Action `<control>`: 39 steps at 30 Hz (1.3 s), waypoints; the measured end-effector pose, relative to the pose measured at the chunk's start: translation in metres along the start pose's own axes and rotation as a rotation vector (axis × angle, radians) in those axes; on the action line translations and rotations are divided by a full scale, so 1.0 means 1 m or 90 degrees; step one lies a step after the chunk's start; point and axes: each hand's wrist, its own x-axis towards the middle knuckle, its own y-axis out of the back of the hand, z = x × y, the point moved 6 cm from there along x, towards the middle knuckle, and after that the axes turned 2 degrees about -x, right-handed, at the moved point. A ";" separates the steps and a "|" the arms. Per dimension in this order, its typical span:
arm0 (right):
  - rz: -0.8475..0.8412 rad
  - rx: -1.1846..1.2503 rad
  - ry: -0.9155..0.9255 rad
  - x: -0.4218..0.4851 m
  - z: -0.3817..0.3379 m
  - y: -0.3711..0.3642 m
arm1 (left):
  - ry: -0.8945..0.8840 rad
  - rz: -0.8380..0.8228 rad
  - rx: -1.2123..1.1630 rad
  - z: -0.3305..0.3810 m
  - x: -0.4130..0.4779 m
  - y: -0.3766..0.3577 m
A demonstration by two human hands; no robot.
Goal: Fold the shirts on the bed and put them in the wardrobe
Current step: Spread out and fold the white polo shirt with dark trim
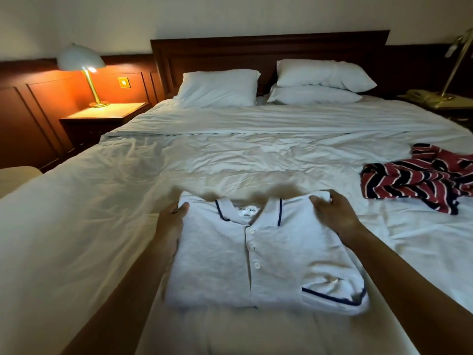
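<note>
Here left hand (170,226), right hand (332,213) grip folded polo (230,265) on bed (76,213).

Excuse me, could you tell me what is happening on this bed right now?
A person is handling a folded pale grey polo shirt with navy trim, which lies face up on the white-sheeted bed. The left grip holds the shirt's left shoulder edge, and the right grip holds its right shoulder corner. A red, navy and white striped shirt lies crumpled and not yet folded further right on the bed.
</note>
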 end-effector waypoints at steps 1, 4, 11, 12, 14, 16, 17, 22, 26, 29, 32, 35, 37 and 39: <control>0.019 -0.004 0.026 0.002 -0.002 0.004 | -0.011 0.003 -0.017 0.000 0.001 0.001; -0.008 -0.140 0.029 0.008 0.011 0.003 | -0.065 -0.011 0.152 -0.009 0.004 0.003; -0.106 -0.085 -0.035 -0.021 0.021 0.012 | -0.054 -0.050 0.284 -0.009 -0.011 0.004; -0.097 -0.094 -0.017 -0.030 0.019 0.017 | -0.049 -0.061 0.286 -0.009 -0.013 0.008; -0.089 -0.102 -0.002 -0.060 0.018 0.029 | -0.071 -0.064 0.288 -0.008 -0.028 0.018; -0.098 -0.095 -0.007 -0.092 0.020 0.039 | -0.066 -0.058 0.297 -0.006 -0.048 0.033; -0.097 -0.078 -0.003 -0.108 0.019 0.043 | -0.045 -0.074 0.292 -0.008 -0.060 0.038; -0.119 0.005 0.075 -0.162 0.011 0.050 | -0.023 -0.173 0.221 -0.002 -0.120 0.046; -0.150 0.028 0.124 -0.186 0.011 0.054 | -0.085 -0.202 0.109 0.005 -0.144 0.050; -0.133 -0.062 0.188 -0.194 0.018 0.051 | -0.114 -0.230 0.117 0.001 -0.151 0.047; -0.068 -0.168 0.234 -0.188 0.028 0.046 | -0.109 -0.250 0.192 -0.012 -0.149 0.044; -0.005 -0.188 0.249 -0.171 0.023 0.043 | -0.150 -0.185 0.163 -0.009 -0.135 0.052; 0.013 -0.211 0.231 -0.153 0.017 0.042 | -0.170 -0.145 0.141 -0.003 -0.123 0.058; -0.007 -0.260 0.175 -0.134 0.016 0.039 | -0.204 -0.125 0.173 0.000 -0.115 0.057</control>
